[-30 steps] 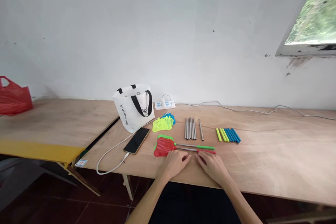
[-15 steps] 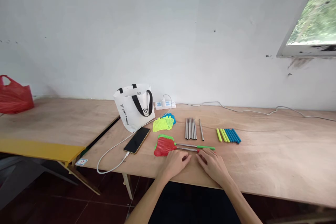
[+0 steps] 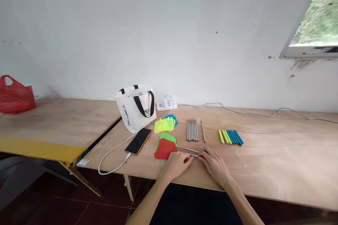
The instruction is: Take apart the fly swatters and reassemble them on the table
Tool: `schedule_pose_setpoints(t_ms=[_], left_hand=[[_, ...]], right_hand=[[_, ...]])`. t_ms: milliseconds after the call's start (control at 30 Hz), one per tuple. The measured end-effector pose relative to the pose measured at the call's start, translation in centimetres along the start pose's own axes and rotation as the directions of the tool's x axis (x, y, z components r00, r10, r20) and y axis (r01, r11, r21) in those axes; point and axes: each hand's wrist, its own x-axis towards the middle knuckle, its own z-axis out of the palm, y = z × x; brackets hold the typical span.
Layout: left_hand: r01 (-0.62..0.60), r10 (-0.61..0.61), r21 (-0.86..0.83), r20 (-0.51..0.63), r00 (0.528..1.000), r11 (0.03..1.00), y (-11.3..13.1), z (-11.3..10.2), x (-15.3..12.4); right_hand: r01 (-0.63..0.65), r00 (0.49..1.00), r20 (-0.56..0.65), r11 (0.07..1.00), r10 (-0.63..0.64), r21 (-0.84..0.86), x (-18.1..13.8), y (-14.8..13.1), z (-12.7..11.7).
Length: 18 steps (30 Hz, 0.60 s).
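Observation:
A red fly swatter [image 3: 165, 148] lies near the table's front edge, its head to the left. My left hand [image 3: 176, 164] is closed on its metal shaft near the head. At the red grip, partly covered by the fingers, my right hand [image 3: 215, 165] is closed too. Just behind lies a green fly swatter [image 3: 168, 136], partly under the red head, its handle hidden by my right hand. Farther back are yellow swatter heads [image 3: 162, 125] over blue swatter heads [image 3: 173, 117], several metal rods [image 3: 192, 130], a separate rod [image 3: 203, 132], yellow grips [image 3: 225, 136] and blue grips [image 3: 235, 137].
A phone [image 3: 138, 141] on a white charging cable [image 3: 105, 154] lies left of the swatters. Behind it stands a white tote bag [image 3: 132, 112], near a power strip [image 3: 167, 106]. A second table [image 3: 66, 119] holds a red plastic bag [image 3: 17, 98]; a dark gap separates the tables.
Both hands have closed on the red swatter, and its shaft now shows between them. My right hand has shifted slightly and covers the green handle, which showed before.

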Motion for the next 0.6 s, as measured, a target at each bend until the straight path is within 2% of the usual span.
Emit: schedule_pose_setpoints(t_ms=[200, 267, 333, 400, 467, 600], left_hand=[[-0.019, 0.020, -0.039, 0.009, 1.000, 0.999, 0.0, -0.1, -0.3], [-0.023, 0.025, -0.076, 0.022, 0.999, 0.997, 0.0, -0.1, -0.4], [-0.020, 0.024, -0.119, 0.028, 0.999, 0.993, 0.0, -0.2, -0.4], [-0.019, 0.023, -0.146, 0.031, 0.999, 0.989, -0.1, -0.3, -0.4], [-0.017, 0.022, -0.152, 0.033, 0.999, 0.988, -0.1, -0.2, -0.4], [-0.017, 0.021, -0.146, 0.026, 0.999, 0.989, -0.1, -0.1, -0.4]], right_hand=[[-0.035, 0.994, -0.106, 0.999, 0.038, 0.030, -0.2, 1.0, -0.4], [-0.093, 0.982, -0.155, 0.992, 0.104, 0.081, -0.2, 2.1, -1.2], [-0.195, 0.944, -0.248, 0.974, 0.217, 0.113, -0.3, 3.6, -2.5], [-0.332, 0.860, -0.371, 0.936, 0.351, 0.115, -0.8, 5.7, -4.0], [-0.477, 0.769, -0.438, 0.874, 0.465, 0.091, -2.0, 8.3, -5.7], [-0.758, 0.554, -0.520, 0.652, 0.650, 0.008, -5.8, 13.6, -8.3]])
